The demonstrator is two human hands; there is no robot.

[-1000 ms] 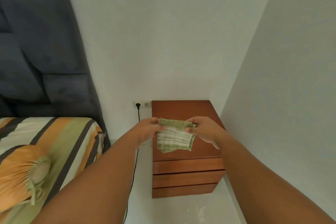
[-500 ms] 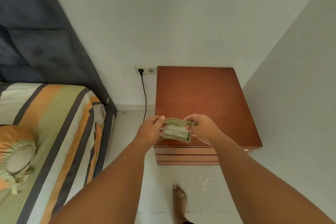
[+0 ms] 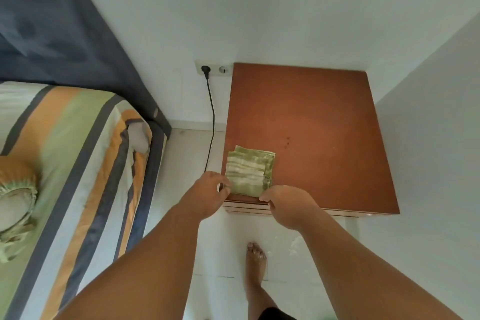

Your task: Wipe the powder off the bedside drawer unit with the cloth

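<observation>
Folded cloth [image 3: 250,170] lay flat on the front-left corner of the drawer unit [image 3: 324,125]. Left hand [image 3: 207,196] pinched its near-left edge with curled fingers. Right hand [image 3: 288,206] pinched the near-right corner, fingers curled close together.

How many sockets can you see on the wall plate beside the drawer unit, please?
2. The left socket holds a black plug; the right socket, nearest the drawer unit, is free. Others may be hidden behind the unit.
</observation>
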